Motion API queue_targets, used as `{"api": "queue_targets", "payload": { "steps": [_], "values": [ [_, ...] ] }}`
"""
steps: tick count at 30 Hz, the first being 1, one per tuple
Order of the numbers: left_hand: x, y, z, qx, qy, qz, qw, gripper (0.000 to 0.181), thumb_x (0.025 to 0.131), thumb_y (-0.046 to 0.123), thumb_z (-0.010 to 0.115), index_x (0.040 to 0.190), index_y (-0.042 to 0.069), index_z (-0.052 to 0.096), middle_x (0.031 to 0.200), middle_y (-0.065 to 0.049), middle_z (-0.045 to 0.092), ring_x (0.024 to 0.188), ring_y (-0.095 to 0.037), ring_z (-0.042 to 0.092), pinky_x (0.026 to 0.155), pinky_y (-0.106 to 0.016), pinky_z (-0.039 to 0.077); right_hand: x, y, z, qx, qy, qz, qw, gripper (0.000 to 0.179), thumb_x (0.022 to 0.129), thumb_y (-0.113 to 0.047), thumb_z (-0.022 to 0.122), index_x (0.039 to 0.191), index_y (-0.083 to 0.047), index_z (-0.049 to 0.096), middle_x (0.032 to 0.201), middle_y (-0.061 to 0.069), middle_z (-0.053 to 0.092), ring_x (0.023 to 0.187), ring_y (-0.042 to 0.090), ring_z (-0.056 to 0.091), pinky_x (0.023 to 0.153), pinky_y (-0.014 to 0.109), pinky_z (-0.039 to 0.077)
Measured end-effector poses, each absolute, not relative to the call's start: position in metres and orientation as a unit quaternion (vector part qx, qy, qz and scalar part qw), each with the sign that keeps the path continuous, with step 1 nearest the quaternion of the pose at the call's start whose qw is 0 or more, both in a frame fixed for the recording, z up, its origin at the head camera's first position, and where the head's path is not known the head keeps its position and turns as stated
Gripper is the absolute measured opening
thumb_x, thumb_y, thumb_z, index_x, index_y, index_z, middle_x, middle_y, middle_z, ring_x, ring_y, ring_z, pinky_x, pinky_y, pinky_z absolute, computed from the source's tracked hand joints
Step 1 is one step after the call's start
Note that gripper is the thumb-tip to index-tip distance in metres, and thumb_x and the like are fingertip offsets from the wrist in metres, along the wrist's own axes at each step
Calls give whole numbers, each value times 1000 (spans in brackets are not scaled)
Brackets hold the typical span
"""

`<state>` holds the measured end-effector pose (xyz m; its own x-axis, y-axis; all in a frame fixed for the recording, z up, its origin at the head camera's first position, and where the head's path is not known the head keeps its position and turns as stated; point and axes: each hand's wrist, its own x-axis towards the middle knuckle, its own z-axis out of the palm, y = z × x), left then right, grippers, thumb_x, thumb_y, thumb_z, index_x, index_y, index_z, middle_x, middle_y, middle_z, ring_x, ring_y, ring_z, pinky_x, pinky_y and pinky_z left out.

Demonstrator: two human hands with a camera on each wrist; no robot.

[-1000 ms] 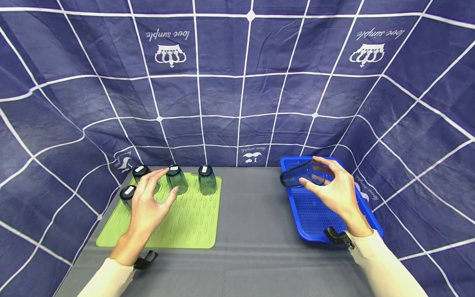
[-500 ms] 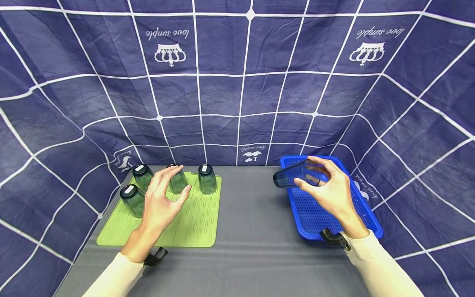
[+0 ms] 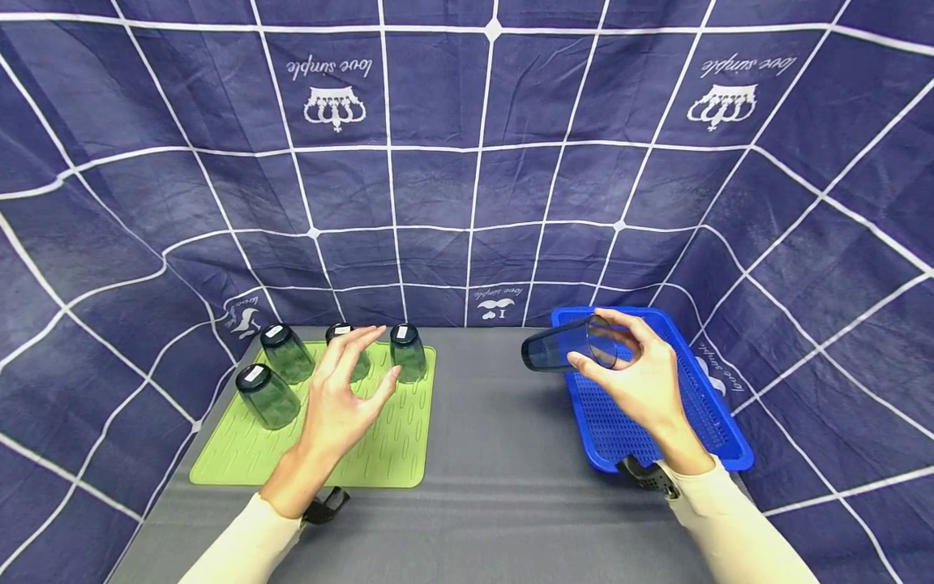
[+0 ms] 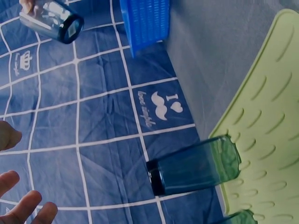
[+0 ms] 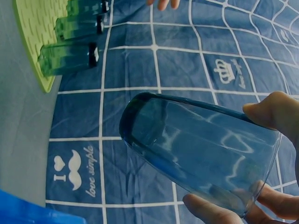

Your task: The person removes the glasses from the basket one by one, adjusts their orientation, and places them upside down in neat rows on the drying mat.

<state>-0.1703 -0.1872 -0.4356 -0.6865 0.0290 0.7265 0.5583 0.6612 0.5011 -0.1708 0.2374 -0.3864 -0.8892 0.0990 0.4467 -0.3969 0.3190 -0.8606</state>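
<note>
Near its rim, my right hand [image 3: 642, 373] pinches a blue-tinted drinking glass [image 5: 196, 144] between thumb and fingers. The glass lies nearly sideways in the air over the left edge of the blue basket [image 3: 584, 430], its thick base toward the left. My left hand [image 3: 341, 401] is held over the green drying mat [image 3: 394, 454], thumb and fingers apart and nothing between them. Several upside-down glasses stand on the mat: one at the front left [image 3: 268, 397], one behind it [image 3: 287, 355], one partly hidden by my left fingers, and one at the back right [image 3: 408, 354].
A grey tabletop [image 3: 496, 422] lies between the mat and the basket. Blue grid-patterned cloth [image 3: 438, 186] hangs behind and along both sides. The basket's perforated floor shows below my right hand.
My right hand has carried the glass a little to the left. My left hand has also drifted right over the mat, uncovering the left glasses and covering part of another.
</note>
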Motion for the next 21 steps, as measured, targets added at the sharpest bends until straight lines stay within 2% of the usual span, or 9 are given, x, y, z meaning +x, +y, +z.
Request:
{"api": "queue_targets", "payload": {
  "steps": [2, 6, 8, 10, 16, 21],
  "values": [
    [-169, -184, -436, -177, -840, -374, 351, 62, 94, 18, 94, 154, 16, 75, 151, -12, 75, 141, -36, 71, 125, -26, 47, -170, 235, -386, 97, -779, 582, 213, 70, 84, 3, 101, 148, -1, 73, 138, 1, 77, 122, 3, 80, 96, 24, 68],
    [-168, -178, -438, -181, -840, -375, 348, 62, 93, 16, 95, 152, 14, 76, 151, -12, 75, 140, -37, 72, 121, -43, 54, -167, 229, -385, 99, -773, 592, 207, 70, 83, 4, 101, 147, -3, 73, 137, -2, 77, 121, 5, 80, 96, 24, 68],
    [-168, -174, -438, -183, -839, -376, 347, 62, 93, 17, 95, 152, 14, 76, 150, -12, 75, 140, -37, 73, 119, -49, 55, -166, 228, -385, 100, -770, 596, 204, 71, 83, 6, 101, 147, -2, 72, 137, -3, 78, 121, 6, 81, 95, 24, 69],
    [-168, -171, -437, -185, -839, -381, 342, 62, 93, 18, 95, 152, 16, 76, 151, -11, 75, 141, -36, 72, 121, -45, 54, -165, 226, -385, 101, -768, 599, 201, 71, 83, 7, 100, 147, 1, 71, 137, -3, 78, 121, 7, 81, 96, 25, 69],
    [-167, -162, -435, -202, -832, -395, 332, 62, 94, 18, 95, 153, 17, 75, 153, -10, 74, 144, -33, 70, 129, -20, 43, -165, 221, -387, 102, -758, 614, 195, 70, 82, 11, 99, 146, 3, 72, 138, -1, 79, 121, 9, 81, 96, 26, 69],
    [-165, -153, -433, -207, -834, -395, 325, 63, 94, 19, 96, 154, 16, 75, 154, -9, 73, 146, -32, 70, 129, -25, 46, -163, 219, -388, 97, -748, 628, 192, 69, 81, 13, 98, 145, 3, 72, 137, -4, 79, 120, 7, 80, 96, 26, 69]
  ]
}}
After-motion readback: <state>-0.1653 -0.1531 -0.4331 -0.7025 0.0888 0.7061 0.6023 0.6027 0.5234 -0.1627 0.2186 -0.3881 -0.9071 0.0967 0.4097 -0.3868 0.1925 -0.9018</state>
